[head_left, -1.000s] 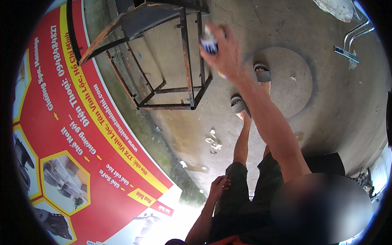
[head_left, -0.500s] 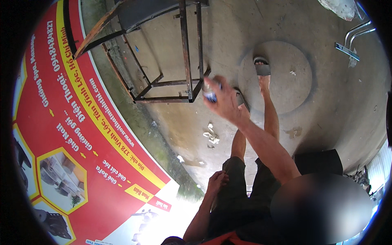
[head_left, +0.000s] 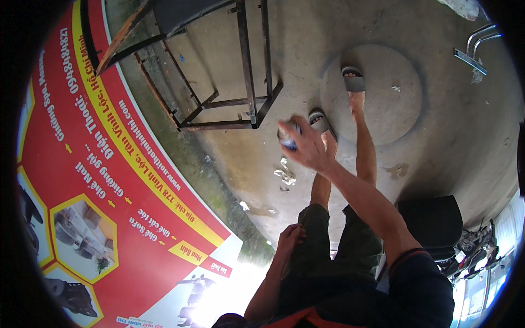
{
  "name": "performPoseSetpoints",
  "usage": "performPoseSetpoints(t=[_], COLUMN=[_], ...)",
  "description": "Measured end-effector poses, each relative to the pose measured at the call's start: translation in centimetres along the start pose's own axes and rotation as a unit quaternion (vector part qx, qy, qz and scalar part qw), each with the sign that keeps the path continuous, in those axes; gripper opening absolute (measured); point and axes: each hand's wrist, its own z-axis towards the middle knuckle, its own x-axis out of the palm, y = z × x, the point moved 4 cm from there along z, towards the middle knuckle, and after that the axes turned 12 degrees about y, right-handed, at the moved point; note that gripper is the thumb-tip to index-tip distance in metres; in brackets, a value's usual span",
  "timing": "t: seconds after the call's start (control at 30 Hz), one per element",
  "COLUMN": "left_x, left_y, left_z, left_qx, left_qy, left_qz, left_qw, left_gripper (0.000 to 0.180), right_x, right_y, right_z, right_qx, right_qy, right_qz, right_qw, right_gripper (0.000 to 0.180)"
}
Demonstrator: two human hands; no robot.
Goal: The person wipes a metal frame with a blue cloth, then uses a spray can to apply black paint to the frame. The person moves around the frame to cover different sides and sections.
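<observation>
1. A red banner [head_left: 104, 180] with yellow bands, white lettering and hexagon-framed photos fills the left side of the frame.
2. A rusty metal frame [head_left: 240, 82] of welded bars stands at the upper centre, on the concrete floor [head_left: 437, 136].
3. A round concrete cover [head_left: 394, 109] is set into the floor at the upper right of centre.
4. A crumpled scrap of pale paper [head_left: 284, 175] lies on the floor near the middle of the frame.
5. A chrome tube piece [head_left: 476, 49] shows at the upper right edge.
6. A black seat [head_left: 432, 221] sits at the lower right.
</observation>
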Motion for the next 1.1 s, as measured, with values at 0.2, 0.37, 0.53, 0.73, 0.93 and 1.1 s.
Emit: performPoseSetpoints(t=[0.2, 0.37, 0.53, 0.73, 0.93, 1.1], left_x=[-0.4, -0.6, -0.7, -0.9, -0.8, -0.6], left_y=[0.1, 0.1, 0.2, 0.4, 0.4, 0.2], left_z=[0.3, 0.5, 0.7, 1.4, 1.1, 0.9], left_qx=[0.01, 0.01, 0.005, 0.01, -0.007, -0.014], left_qy=[0.006, 0.0, 0.001, 0.005, -0.003, -0.001], left_qz=[-0.004, 0.009, 0.021, 0.01, -0.002, -0.002], left_qw=[1.0, 1.0, 1.0, 1.0, 1.0, 1.0], left_gripper=[0.036, 0.037, 0.038, 0.038, 0.038, 0.039], right_x=[3.7, 0.4, -6.0, -8.0, 0.4, 6.0], right_y=[0.4, -0.8, -1.4, -6.1, -10.2, -9.7], right_z=[-5.5, 0.9, 6.9, 12.2, 6.7, -1.6], right_qx=[-0.013, 0.011, -0.034, -0.018, 0.055, 0.09], right_qy=[0.106, -0.059, -0.232, -0.274, -0.092, 0.03], right_qz=[0.02, 0.02, -0.004, -0.033, -0.032, -0.009], right_qw=[0.994, 0.998, 0.972, 0.961, 0.994, 0.995], right_gripper=[0.076, 0.073, 0.078, 0.074, 0.069, 0.077])
